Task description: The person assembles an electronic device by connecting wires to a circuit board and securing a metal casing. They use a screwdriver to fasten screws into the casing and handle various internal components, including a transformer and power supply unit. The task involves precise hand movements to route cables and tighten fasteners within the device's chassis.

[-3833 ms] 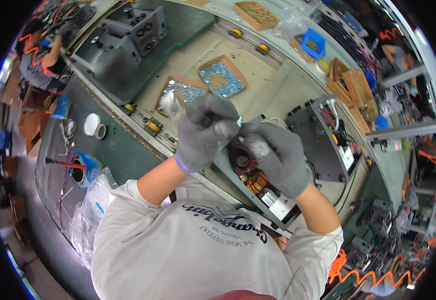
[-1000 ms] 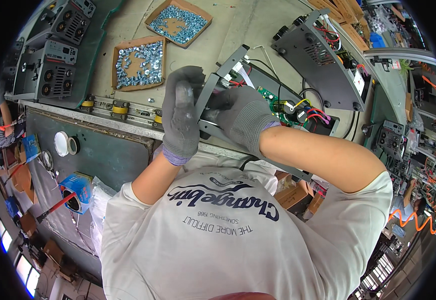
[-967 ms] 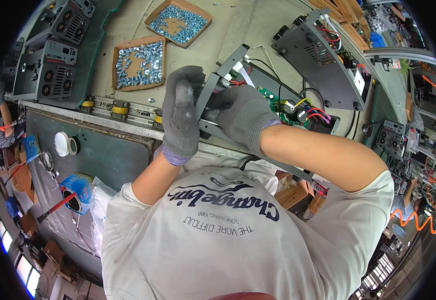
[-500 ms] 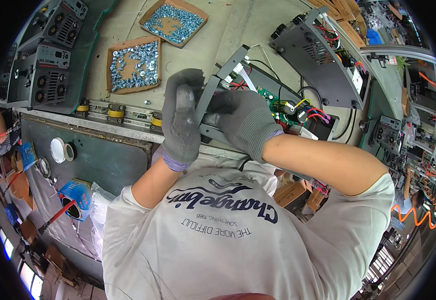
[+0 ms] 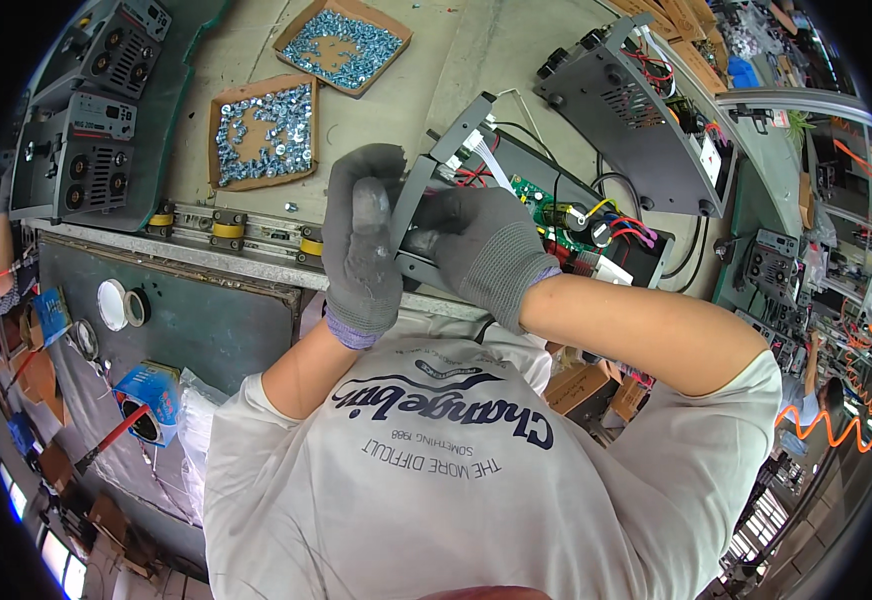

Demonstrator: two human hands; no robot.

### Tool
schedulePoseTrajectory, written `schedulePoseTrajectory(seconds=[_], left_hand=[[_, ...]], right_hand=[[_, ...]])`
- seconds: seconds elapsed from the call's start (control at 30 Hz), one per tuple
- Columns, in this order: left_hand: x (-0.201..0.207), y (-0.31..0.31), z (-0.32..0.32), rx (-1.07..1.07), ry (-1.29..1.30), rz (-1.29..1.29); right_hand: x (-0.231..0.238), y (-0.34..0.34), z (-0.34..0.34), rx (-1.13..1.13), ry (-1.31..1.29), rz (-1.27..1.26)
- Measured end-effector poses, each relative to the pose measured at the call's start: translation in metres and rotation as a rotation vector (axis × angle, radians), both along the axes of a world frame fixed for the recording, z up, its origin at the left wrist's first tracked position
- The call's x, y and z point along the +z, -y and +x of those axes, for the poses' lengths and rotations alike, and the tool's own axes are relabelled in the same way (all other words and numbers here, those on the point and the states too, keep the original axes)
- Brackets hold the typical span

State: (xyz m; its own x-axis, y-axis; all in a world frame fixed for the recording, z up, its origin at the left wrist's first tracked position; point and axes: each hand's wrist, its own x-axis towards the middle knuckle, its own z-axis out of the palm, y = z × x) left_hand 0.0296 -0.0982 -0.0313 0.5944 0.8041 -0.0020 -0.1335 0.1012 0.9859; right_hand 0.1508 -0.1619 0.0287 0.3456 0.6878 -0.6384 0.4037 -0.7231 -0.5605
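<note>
Both my hands wear grey work gloves and work on opposite sides of a dark grey metal front panel of an opened machine housing. On its outer face, my left hand is closed, thumb upright and fingers curled toward the panel. My right hand reaches behind the same panel, its fingers bent together against the inner face. Whatever either set of fingertips grips is hidden. Beside the right hand lie a green circuit board, a white wire bundle and black capacitors with yellow and red leads.
Two cardboard trays, one nearer and one farther, hold many screws. Another opened grey housing stands at the right. Finished-looking machines stand at the left. A roller rail runs along the bench edge; a loose screw lies near it.
The hands keep almost the same pose at the panel, with only slight finger movement. The whole view has shifted a little.
</note>
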Motion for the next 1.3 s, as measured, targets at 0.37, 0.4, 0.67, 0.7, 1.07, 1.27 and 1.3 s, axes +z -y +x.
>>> schedulePoseTrajectory(seconds=[0.37,0.4,0.67,0.7,1.07,1.27,1.3], left_hand=[[-0.007,0.0,0.0,0.01,0.012,0.012],[-0.007,0.0,-0.001,0.011,0.014,0.016],[-0.002,-0.002,-0.002,-0.015,0.005,0.021],[-0.002,-0.001,-0.002,-0.008,0.01,0.026],[-0.007,0.001,-0.002,0.001,-0.004,0.02],[-0.009,0.001,-0.001,0.002,-0.015,0.043],[-0.009,0.0,-0.001,-0.002,-0.013,0.054]], right_hand=[[-0.01,0.007,-0.003,0.065,0.082,0.13],[-0.012,0.008,-0.003,0.083,0.103,0.114],[-0.007,-0.002,0.001,0.224,0.197,-0.052],[-0.008,-0.002,0.002,0.221,0.183,-0.033],[-0.009,0.001,0.002,0.099,0.047,0.02],[-0.014,0.005,0.001,0.107,0.031,0.131],[-0.013,0.005,0.002,0.131,0.057,0.127]])
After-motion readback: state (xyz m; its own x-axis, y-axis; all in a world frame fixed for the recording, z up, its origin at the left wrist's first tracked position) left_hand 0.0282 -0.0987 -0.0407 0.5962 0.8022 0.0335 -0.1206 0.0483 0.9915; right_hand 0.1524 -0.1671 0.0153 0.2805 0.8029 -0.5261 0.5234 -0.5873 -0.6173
